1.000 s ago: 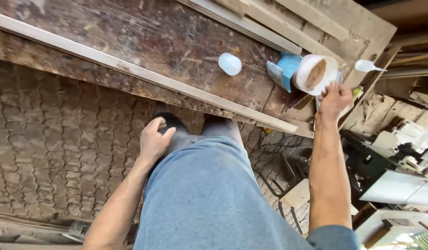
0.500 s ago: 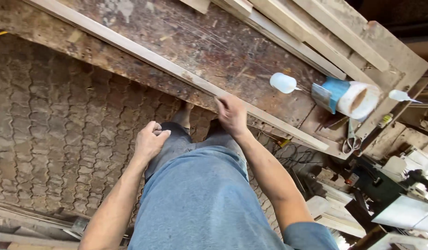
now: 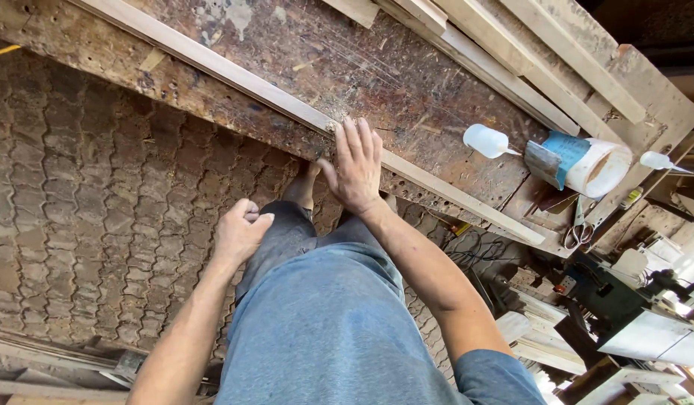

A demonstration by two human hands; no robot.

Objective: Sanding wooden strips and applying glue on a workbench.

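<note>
My right hand [image 3: 355, 165] lies flat, fingers spread, on a long pale wooden strip [image 3: 234, 75] that runs along the front edge of a worn, stained workbench [image 3: 377, 75]. It holds nothing. My left hand [image 3: 240, 229] is loosely curled at my thigh, resting against grey trousers, with nothing visible in it. Further right on the bench lie a small white squeeze bottle [image 3: 485, 141] and a white tub with a blue label [image 3: 583, 163], both on their sides and beyond my right hand's reach.
More pale wooden slats [image 3: 512, 67] are stacked along the bench's far side. A second small white bottle [image 3: 658, 160] and scissors [image 3: 578, 231] sit at the right end. Patterned paving [image 3: 99, 202] is below; scrap wood [image 3: 47, 367] lies at lower left, machinery [image 3: 624, 300] at right.
My right hand left the white tub at the bench's right end, moved left to the wooden strip and now lies open and flat on it. The left hand stayed at my thigh.
</note>
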